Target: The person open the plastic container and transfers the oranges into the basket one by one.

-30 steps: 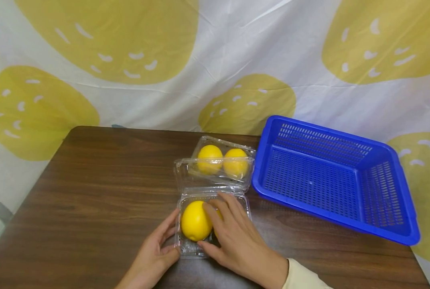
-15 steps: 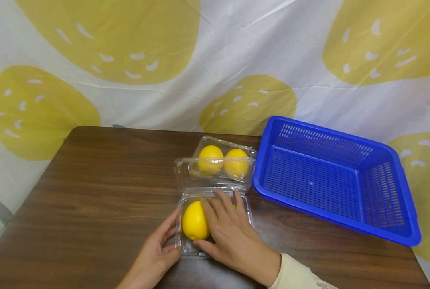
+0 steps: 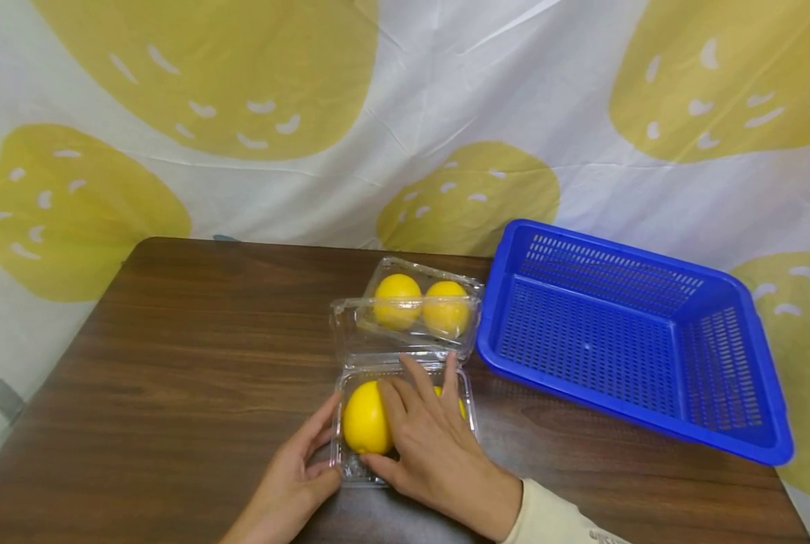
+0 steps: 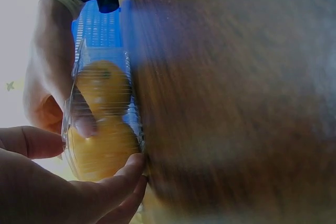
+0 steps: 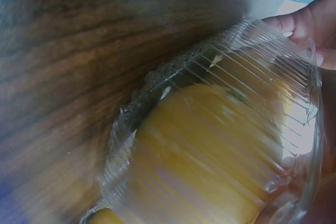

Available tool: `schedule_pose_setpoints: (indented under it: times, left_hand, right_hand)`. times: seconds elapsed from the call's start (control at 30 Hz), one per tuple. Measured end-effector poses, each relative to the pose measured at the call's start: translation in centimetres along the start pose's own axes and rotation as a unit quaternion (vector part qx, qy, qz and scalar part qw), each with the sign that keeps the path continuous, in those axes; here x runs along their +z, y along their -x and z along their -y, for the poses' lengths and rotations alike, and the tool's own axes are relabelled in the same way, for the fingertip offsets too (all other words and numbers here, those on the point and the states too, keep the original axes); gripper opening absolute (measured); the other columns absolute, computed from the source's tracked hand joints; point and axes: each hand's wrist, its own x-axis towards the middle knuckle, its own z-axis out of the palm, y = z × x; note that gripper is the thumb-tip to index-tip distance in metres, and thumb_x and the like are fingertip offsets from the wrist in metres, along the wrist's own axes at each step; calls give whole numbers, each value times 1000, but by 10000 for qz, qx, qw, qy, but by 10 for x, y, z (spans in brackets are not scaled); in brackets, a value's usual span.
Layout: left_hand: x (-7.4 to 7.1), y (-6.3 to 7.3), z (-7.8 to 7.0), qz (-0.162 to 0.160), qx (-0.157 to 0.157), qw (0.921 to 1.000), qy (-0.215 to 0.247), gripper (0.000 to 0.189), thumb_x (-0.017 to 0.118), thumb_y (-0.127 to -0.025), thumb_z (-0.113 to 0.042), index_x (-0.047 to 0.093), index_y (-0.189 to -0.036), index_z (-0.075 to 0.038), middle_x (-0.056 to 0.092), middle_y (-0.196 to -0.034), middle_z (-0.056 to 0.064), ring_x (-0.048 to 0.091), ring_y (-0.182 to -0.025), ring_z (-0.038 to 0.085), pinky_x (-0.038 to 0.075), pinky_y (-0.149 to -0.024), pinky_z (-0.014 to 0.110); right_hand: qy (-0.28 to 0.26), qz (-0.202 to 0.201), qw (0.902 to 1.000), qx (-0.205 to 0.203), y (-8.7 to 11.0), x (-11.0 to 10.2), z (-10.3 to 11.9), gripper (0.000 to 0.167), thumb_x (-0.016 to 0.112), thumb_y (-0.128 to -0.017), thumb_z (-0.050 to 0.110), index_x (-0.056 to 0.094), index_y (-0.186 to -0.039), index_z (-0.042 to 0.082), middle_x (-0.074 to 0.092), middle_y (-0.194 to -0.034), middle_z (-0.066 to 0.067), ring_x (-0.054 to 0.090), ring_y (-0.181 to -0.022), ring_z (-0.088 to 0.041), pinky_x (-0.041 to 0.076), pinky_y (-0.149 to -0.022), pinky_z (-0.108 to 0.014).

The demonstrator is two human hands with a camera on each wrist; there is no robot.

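The right hand [image 3: 439,461] has shifted slightly and spread its fingers, so that more of the right yellow fruit [image 3: 462,409] now shows beside them. Its thumb and index finger lie at the left yellow fruit [image 3: 366,419]; whether they grip or merely touch it cannot be determined. The left hand [image 3: 296,468] remains in place, holding the left side of the clear container [image 3: 338,446] between thumb and fingers on the desk [image 3: 208,363]. Both fruits sit side by side in the container base, with the hinged lid [image 3: 378,344] raised behind them. Assessment: the change suggests that the fruits' seating is being adjusted; the lid is not yet closed. The second clear container [image 3: 418,266], behind the lid and holding two further fruits [image 3: 397,291], has not moved.
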Motion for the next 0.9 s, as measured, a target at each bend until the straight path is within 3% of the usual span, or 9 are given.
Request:
schedule_pose_setpoints:
  times: [0.3,0.63,0.9]
  left_hand:
    - [-1,1,1,11,-135,9999,3,93,67,-85,13,39,-171,-6,36,-172,30,48,-150,47,58,-98,21]
    - [0,1,0,-65,-181,9998,-47,90,69,-86,11,41,-170,-8,38,-172,28,49,-150,45,60,-102,29]
    - [1,0,-1,-54,-160,9998,-82,90,68,-86,12,42,-170,-7,39,-173,24,50,-149,44,60,-102,29]
  right_hand:
    - [-37,-157,9999,-39,0,3,0,81,91,-80,61,65,-135,7,71,-132,-12,53,-146,-34,19,-118,-91]
    - [-212,-248,9994,-81,-1,-1,-1,77,90,-81,56,64,-137,9,65,-138,-11,53,-140,-28,19,-118,-91]
    - [-598,-683,9958,-148,-2,-11,-2,78,91,-80,50,63,-141,8,67,-141,-12,54,-144,-31,23,-118,-89]
